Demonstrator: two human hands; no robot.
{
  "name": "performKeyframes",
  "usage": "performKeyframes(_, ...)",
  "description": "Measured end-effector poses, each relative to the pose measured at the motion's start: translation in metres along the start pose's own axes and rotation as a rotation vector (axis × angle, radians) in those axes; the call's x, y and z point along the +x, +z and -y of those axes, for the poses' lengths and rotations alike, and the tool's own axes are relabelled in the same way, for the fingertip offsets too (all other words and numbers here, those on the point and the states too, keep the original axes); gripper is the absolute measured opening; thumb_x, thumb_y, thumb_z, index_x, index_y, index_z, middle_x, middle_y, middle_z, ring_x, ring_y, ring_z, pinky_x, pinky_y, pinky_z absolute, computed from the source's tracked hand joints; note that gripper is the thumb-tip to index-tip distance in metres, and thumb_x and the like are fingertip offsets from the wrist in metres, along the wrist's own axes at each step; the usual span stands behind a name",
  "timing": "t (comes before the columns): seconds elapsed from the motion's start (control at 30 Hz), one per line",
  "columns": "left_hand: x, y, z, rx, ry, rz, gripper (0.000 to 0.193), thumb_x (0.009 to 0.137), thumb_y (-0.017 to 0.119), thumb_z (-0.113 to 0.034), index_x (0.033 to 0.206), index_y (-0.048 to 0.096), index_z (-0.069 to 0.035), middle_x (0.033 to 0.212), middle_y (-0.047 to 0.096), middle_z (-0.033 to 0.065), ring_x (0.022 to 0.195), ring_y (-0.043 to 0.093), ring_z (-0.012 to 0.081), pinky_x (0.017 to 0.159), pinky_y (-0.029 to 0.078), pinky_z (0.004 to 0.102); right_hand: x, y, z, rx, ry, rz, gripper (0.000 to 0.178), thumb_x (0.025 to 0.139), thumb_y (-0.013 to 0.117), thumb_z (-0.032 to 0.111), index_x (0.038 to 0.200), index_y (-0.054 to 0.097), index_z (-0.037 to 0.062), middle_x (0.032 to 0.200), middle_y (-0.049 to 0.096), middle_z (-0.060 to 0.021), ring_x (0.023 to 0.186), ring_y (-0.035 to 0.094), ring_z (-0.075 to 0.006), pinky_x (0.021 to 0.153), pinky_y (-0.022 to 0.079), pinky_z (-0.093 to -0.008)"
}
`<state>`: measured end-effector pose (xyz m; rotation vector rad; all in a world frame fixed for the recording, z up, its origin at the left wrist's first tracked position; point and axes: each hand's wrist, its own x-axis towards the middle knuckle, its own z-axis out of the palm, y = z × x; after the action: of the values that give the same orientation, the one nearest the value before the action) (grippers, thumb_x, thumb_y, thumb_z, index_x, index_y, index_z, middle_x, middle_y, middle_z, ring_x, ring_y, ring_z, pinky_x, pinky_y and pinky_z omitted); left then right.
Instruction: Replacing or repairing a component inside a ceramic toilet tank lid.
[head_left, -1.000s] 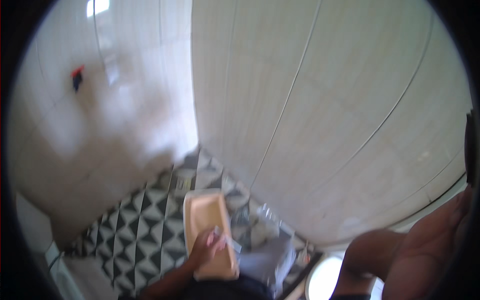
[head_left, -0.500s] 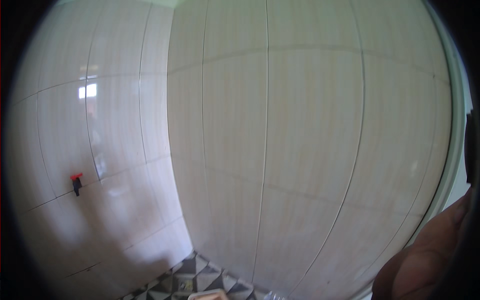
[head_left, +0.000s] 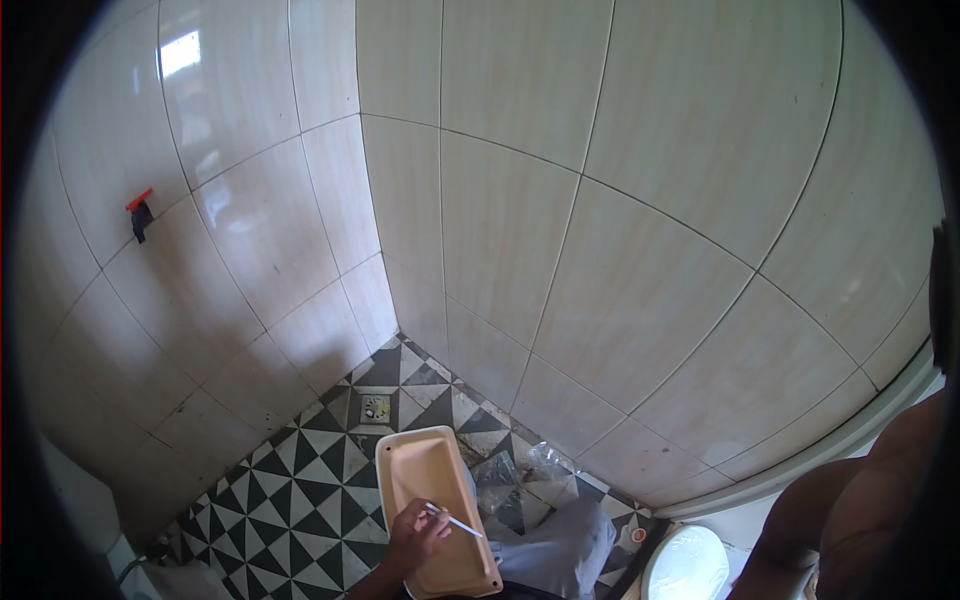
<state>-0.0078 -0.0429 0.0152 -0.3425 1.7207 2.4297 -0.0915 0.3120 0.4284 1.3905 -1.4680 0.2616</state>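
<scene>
At the lower middle, my left hand (head_left: pixel 418 533) is closed around a thin white pen-like stick (head_left: pixel 460 523), whose far end points down to the right. The hand is over a long beige tray-like basin (head_left: pixel 420 460) with a raised rim and small holes near its corners. Clear plastic wrapping (head_left: pixel 497 475) lies against the basin's right side. At the right edge a raised bare arm (head_left: pixel 870 500), apparently my right one, fills the view close up; its hand and fingers are hidden. A knee in grey trousers (head_left: pixel 565 550) is beside the basin.
A floor drain (head_left: pixel 375 408) is set in the black-and-white patterned floor (head_left: pixel 290 475). A black tap with a red handle (head_left: pixel 140 213) sticks out of the left tiled wall. A white oval object (head_left: pixel 688 565) stands at lower right. Pale fixtures (head_left: pixel 80 500) edge the lower left.
The view has tilted down, bringing the floor, the whole basin and my left hand with the white stick into sight. The arm at the right edge stays in nearly the same place.
</scene>
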Motion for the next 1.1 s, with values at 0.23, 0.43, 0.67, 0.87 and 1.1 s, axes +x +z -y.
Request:
performKeyframes(0.23, -0.003, 0.005, 0.014, -0.028, 0.008, 0.082, 0.011, 0.105, 0.066, -0.011, 0.104, 0.057, -0.004, 0.096, 0.063, 0.0049, 0.085, 0.063, 0.0113, 0.074, 0.053, 0.0285, 0.023, 0.010, 0.006, 0.173, 0.003, 0.007, 0.049, 0.099, 0.048, 0.040, 0.112, 0.061, -0.0050, 0.112, 0.067, -0.0210, 0.088, 0.059, -0.0301, 0.074, 0.046, -0.0423)
performKeyframes(0.43, -0.003, 0.005, 0.014, -0.038, 0.007, 0.029, 0.013, 0.104, 0.067, -0.012, 0.105, 0.058, -0.004, 0.094, 0.063, 0.0027, 0.085, 0.063, 0.0100, 0.074, 0.053, 0.0271, 0.036, 0.019, 0.032, 0.271, 0.112, 0.007, 0.048, 0.099, 0.048, 0.040, 0.112, 0.061, -0.0047, 0.111, 0.067, -0.0204, 0.088, 0.058, -0.0294, 0.074, 0.045, -0.0413)
performKeyframes(0.67, -0.003, 0.002, 0.011, -0.002, -0.007, 0.019, 0.012, 0.104, 0.067, -0.012, 0.108, 0.059, -0.004, 0.095, 0.063, 0.0019, 0.086, 0.062, 0.0089, 0.075, 0.053, 0.0257, 0.030, 0.027, 0.034, 0.385, 0.180, -0.015, 0.048, 0.098, 0.047, 0.040, 0.111, 0.061, -0.0042, 0.111, 0.067, -0.0197, 0.087, 0.057, -0.0286, 0.074, 0.044, -0.0401)
performKeyframes(0.87, -0.011, -0.001, -0.006, -0.100, 0.059, 0.045, 0.017, 0.105, 0.066, -0.013, 0.117, 0.063, -0.002, 0.099, 0.063, 0.0034, 0.087, 0.062, 0.0104, 0.078, 0.052, 0.0265, -0.027, 0.116, 0.112, 0.514, 0.893, 0.000, 0.027, 0.099, 0.072, 0.021, 0.113, 0.069, -0.0022, 0.086, 0.064, -0.0077, 0.073, 0.058, -0.0201, 0.066, 0.047, -0.0336)
performKeyframes(1.1, -0.002, 0.005, -0.049, -0.156, 0.142, 0.190, 0.023, 0.106, 0.064, -0.013, 0.125, 0.064, -0.001, 0.095, 0.062, 0.0015, 0.083, 0.058, 0.0086, 0.076, 0.048, 0.0249, -0.157, 0.231, 0.231, 1.434, 1.962, 0.447, 0.045, 0.112, 0.050, 0.042, 0.114, 0.071, 0.0017, 0.081, 0.062, -0.0039, 0.072, 0.058, -0.0135, 0.067, 0.046, -0.0285)
